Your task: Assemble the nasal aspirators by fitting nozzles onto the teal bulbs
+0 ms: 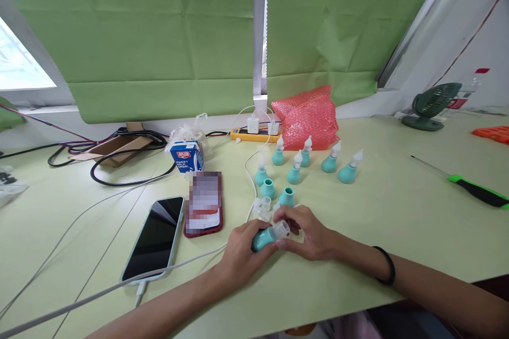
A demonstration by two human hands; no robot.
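My left hand (244, 251) is closed round a teal bulb nasal aspirator (262, 240), which lies tilted with its clear collar pointing right. At that collar, my right hand (308, 233) has its thumb and curled fingers on either side; some fingertips are hidden. Just beyond my hands stand two teal bulbs without tips, one bulb (268, 188) behind the other bulb (287, 197). Loose clear plastic parts (263, 206) lie beside them. Farther back stand several teal aspirators with pointed translucent tips, among them one aspirator (348, 168) at the right end.
Left of my hands lie a black-screened phone (155, 238) and a red-cased phone (203, 206), with a white cable (191, 260) crossing. Behind are a milk carton (187, 158), a power strip (238, 134) and red bubble wrap (308, 122). A screwdriver (477, 189) and fan (431, 106) are right.
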